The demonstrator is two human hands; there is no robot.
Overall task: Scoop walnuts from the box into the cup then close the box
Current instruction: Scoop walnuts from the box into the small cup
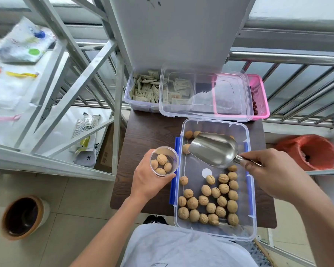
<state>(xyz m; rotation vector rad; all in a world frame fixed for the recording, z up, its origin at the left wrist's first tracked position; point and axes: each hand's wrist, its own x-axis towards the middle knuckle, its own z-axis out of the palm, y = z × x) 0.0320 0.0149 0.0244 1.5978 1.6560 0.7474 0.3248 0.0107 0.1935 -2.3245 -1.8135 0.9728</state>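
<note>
Table (143,135): Dark wood-grain top. It carries the open box at our near right and other containers at the far edge.
Box (193,168): Clear plastic with blue side latches, open. The far half of its floor is largely bare.
Lid (204,93): Clear, off the box. It lies beyond the box on top of the far containers.
Scoop (214,149): Metal, held above the middle of the box, with its mouth turned toward the cup side. We see no walnuts in its bowl.
Right hand (274,170): Fingers are closed round the scoop handle.
Left hand (145,180): Wrapped round the cup, holding it upright just beside the left wall of the box.
Cup (174,164): Clear plastic. It holds four walnuts, with room above them.
Walnuts (210,201): Most lie in the near half of the box. A few strays lie at the far end.
Step in hand: We judge this to be mid-scooping, between loads, with the box not yet closed.
Next move: We judge that the scoop must drop its mouth into the near cluster and lift a load. It then tips over the cup rim. The rim is narrow, so we pour slowly to avoid spills.
</note>
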